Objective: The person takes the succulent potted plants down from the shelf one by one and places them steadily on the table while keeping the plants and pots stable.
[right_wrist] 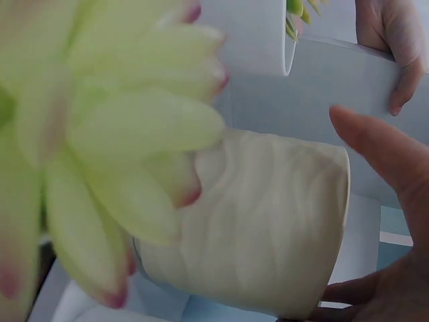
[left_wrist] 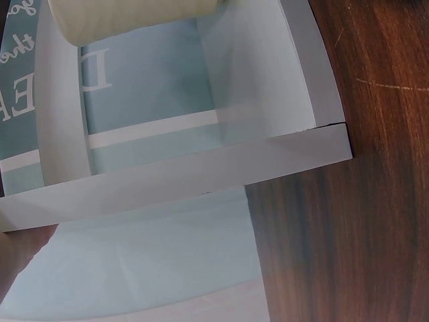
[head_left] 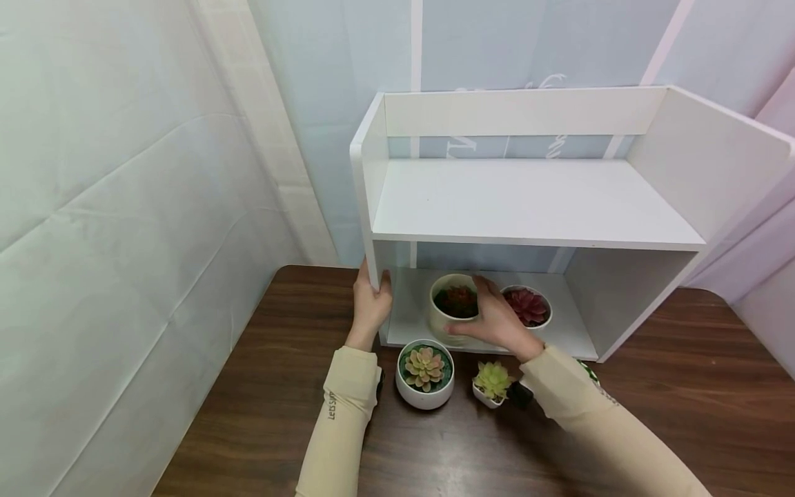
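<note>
A white two-tier shelf unit (head_left: pixel 528 200) stands on the brown table. My left hand (head_left: pixel 371 304) grips the front edge of its left side panel (head_left: pixel 365 207), the thumb on the inner side. On the lower board, a cream pot (head_left: pixel 442 326) with a ripple-textured wall holds a reddish plant (head_left: pixel 457 301). My right hand (head_left: pixel 497 317) spreads around the pot's right side, thumb in front and fingers behind. In the right wrist view, the thumb (right_wrist: pixel 375 144) stands apart from the pot's rim, while the other fingers (right_wrist: pixel 352 292) lie close by the rim.
A white pot (head_left: pixel 526 307) with a dark red succulent sits right of the cream pot. In front of the shelf are a round white pot (head_left: pixel 425 399) with a peach-green succulent and a small green succulent (head_left: pixel 493 379). A patterned green thing (head_left: pixel 589 371) is partly hidden by my right sleeve.
</note>
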`<state>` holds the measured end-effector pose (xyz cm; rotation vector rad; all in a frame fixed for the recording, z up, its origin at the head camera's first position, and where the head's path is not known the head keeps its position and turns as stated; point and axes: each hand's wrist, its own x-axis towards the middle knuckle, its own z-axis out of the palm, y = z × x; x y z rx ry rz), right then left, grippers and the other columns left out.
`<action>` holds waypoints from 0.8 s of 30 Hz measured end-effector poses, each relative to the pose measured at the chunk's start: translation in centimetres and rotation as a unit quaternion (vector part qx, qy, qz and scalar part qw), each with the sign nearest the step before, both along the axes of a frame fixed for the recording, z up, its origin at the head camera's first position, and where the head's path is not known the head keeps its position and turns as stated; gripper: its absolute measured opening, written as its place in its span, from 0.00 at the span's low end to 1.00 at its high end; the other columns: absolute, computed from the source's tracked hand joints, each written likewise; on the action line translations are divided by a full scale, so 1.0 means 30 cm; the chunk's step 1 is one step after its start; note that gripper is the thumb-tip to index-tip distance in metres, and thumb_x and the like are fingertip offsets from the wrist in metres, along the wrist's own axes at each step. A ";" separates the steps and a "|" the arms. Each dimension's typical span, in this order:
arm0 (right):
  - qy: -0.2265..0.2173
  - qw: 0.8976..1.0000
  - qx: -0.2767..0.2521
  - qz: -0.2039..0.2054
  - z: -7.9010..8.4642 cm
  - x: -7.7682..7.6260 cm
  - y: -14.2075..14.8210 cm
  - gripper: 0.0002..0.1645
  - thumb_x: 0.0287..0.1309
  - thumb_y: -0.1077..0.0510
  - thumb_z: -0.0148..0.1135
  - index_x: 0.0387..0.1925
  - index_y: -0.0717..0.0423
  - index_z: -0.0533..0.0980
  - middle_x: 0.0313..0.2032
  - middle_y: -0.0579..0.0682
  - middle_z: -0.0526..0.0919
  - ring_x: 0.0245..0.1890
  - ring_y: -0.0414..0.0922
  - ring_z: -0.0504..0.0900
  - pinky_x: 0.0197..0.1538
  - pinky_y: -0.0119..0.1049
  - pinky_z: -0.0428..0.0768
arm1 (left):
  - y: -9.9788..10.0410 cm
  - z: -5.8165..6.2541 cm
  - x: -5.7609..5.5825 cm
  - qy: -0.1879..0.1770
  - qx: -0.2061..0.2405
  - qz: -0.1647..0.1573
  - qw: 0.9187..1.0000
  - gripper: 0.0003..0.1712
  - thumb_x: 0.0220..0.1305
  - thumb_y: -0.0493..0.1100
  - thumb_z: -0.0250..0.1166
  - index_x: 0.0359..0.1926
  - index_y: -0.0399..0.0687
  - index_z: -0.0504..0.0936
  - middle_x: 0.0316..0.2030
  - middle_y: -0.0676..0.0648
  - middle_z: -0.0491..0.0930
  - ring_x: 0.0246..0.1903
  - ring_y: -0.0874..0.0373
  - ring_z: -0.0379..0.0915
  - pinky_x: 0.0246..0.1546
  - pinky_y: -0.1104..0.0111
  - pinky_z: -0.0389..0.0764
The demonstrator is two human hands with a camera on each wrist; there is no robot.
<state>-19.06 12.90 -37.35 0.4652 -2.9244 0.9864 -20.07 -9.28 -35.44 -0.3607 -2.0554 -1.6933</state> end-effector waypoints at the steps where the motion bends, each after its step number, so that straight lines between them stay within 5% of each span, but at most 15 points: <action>1: -0.004 1.000 0.004 0.004 0.003 -0.004 -0.001 0.68 0.44 0.44 0.76 0.70 0.74 0.45 0.68 0.75 0.50 0.67 0.68 0.56 0.63 0.61 0.64 | 0.000 0.000 -0.001 0.001 0.001 0.000 1.000 0.26 0.65 0.25 0.49 0.65 0.28 0.62 0.58 0.27 0.69 0.61 0.33 0.65 0.59 0.40 0.67; 13: -0.041 0.999 0.031 0.017 0.008 -0.046 -0.007 0.72 0.43 0.42 0.75 0.70 0.75 0.41 0.69 0.77 0.45 0.69 0.70 0.51 0.65 0.63 0.61 | 0.001 0.003 0.005 -0.002 -0.004 0.004 1.000 0.26 0.65 0.24 0.49 0.65 0.28 0.62 0.58 0.26 0.69 0.61 0.33 0.65 0.59 0.41 0.67; 24: -0.029 0.999 0.035 0.007 -0.001 -0.068 -0.017 0.71 0.40 0.42 0.76 0.70 0.75 0.44 0.68 0.78 0.48 0.67 0.71 0.54 0.63 0.63 0.63 | 0.003 0.003 0.006 0.003 -0.006 0.009 1.000 0.26 0.65 0.24 0.50 0.65 0.28 0.62 0.57 0.26 0.69 0.60 0.32 0.66 0.58 0.40 0.67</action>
